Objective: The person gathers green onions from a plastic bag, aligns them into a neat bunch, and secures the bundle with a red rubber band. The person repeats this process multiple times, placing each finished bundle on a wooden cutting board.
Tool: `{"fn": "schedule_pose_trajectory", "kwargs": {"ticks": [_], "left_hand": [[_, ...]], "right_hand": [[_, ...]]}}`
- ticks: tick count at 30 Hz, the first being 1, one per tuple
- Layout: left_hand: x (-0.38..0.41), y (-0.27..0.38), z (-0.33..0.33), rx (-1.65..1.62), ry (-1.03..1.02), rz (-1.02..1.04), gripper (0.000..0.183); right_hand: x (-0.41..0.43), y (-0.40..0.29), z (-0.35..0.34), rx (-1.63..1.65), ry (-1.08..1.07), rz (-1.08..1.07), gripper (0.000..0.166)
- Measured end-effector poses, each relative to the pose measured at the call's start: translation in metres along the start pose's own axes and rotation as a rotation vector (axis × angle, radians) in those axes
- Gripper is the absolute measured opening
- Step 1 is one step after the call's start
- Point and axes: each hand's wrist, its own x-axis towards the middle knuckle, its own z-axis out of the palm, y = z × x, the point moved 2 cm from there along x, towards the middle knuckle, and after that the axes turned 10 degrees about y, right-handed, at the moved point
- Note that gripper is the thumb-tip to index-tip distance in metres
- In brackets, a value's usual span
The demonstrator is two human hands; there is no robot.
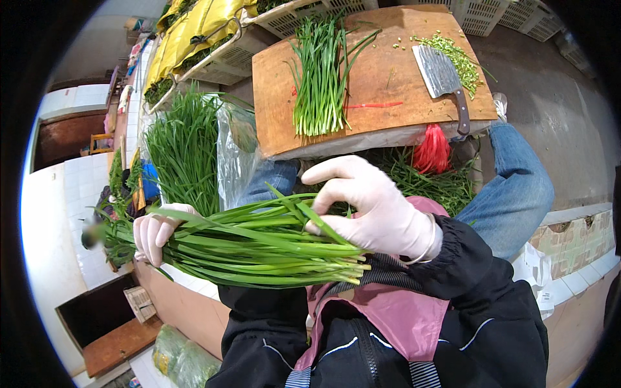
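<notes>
My left hand (pixel 157 233), in a white glove, is closed round the leafy end of a bunch of garlic chives (pixel 262 247) held across my lap. Above the cut stem end is my gloved right hand (pixel 364 208), its thumb and index finger pinching a leaf of the bunch, the other fingers bent. Another bunch of chives (pixel 320 82) lies on the wooden board (pixel 378 58) in front of me. Beside it is a red tie strip (pixel 373 105). A cleaver (pixel 439 72) rests at the board's right, next to chopped stem ends (pixel 461 63).
Loose chives (pixel 184 145) stand in a clear plastic bag (pixel 235 155) at my left. Red strips (pixel 432 150) hang below the board's near edge, above a heap of green trimmings (pixel 427 184). Plastic crates (pixel 233 58) with yellow sacks (pixel 194 34) stand beyond, at upper left.
</notes>
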Motion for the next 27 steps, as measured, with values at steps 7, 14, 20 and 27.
{"fn": "schedule_pose_trajectory", "kwargs": {"ticks": [7,14,20,27], "left_hand": [[0.0,0.005,-0.02,0.006,0.035,-0.035,0.017],[-0.002,0.007,-0.022,0.088,-0.017,-0.04,0.016],[0.001,-0.017,-0.029,0.096,-0.08,-0.032,0.015],[-0.004,-0.011,-0.018,0.291,-0.091,-0.062,0.016]], "right_hand": [[-0.024,-0.028,-0.056,-0.03,0.141,0.046,0.006],[-0.024,-0.014,-0.017,-0.264,-0.134,0.122,0.027],[-0.014,0.032,-0.001,0.179,-0.198,0.81,0.019],[-0.03,0.028,-0.004,-0.289,-0.076,0.376,0.014]]}}
